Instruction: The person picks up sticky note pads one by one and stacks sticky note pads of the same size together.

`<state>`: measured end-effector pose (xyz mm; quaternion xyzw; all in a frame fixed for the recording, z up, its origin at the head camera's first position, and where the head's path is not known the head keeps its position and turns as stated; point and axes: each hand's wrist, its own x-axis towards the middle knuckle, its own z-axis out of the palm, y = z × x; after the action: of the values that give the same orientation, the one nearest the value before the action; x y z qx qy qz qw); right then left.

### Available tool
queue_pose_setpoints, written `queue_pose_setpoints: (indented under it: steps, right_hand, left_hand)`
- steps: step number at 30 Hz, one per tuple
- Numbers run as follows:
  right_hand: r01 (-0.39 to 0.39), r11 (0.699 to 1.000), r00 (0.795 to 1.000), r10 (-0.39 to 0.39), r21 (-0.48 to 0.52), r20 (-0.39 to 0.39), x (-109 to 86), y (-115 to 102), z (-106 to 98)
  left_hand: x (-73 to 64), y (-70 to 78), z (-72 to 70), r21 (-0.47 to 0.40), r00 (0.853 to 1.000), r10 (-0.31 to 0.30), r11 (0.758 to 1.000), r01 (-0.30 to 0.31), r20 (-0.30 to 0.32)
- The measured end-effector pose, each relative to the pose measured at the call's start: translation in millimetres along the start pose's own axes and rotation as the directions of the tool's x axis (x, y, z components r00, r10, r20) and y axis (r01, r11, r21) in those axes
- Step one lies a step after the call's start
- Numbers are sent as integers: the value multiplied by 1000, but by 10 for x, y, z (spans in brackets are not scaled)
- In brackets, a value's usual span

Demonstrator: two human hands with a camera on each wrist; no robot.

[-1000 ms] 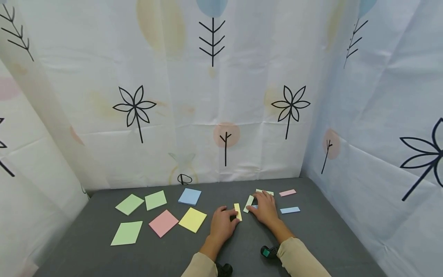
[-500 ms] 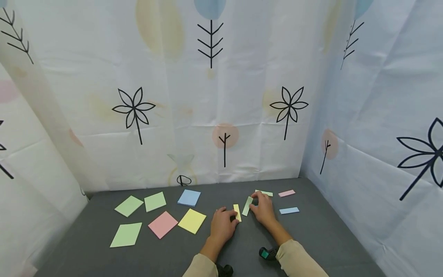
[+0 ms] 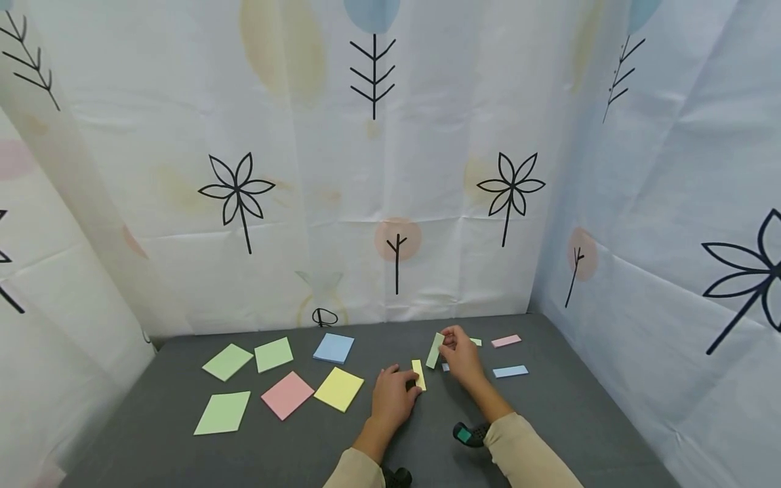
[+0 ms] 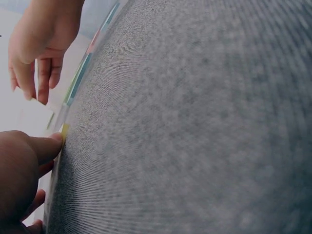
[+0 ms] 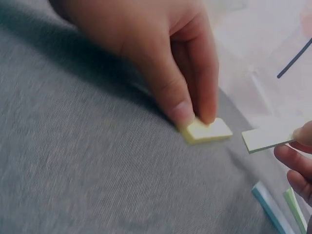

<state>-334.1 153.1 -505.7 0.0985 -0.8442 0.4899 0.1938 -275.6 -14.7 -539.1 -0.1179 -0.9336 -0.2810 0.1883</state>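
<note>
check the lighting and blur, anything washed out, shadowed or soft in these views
Head view: soft light, the curtain bluer toward the right; left wrist: the curtain washed out, tabletop steeply tilted and soft toward the lower right; right wrist: tops of the yellow strip and green strip near white, a dark shadow crossing the tabletop beside the left hand.

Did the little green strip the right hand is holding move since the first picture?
Yes, up: in the head view, the green strip is now higher against the blue strip on the right.
</note>
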Motion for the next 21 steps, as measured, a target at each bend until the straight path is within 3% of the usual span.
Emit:
queue_pose_setpoints:
  steps: [9, 14, 21]
  right_hand:
    - [-174, 968, 983, 160, 182, 89, 102, 33, 176]
    - [-181, 981, 973, 167, 75, 158, 131, 37, 235]
    - [-103, 991, 967, 120, -84, 223, 154, -5, 259]
  left_hand:
    - [-20, -15, -2, -23, 997, 49, 998, -50, -55]
    - [-20, -14, 6, -26, 995, 69, 997, -70, -67]
    - [-13, -16, 4, -30, 996, 65, 997, -67, -63]
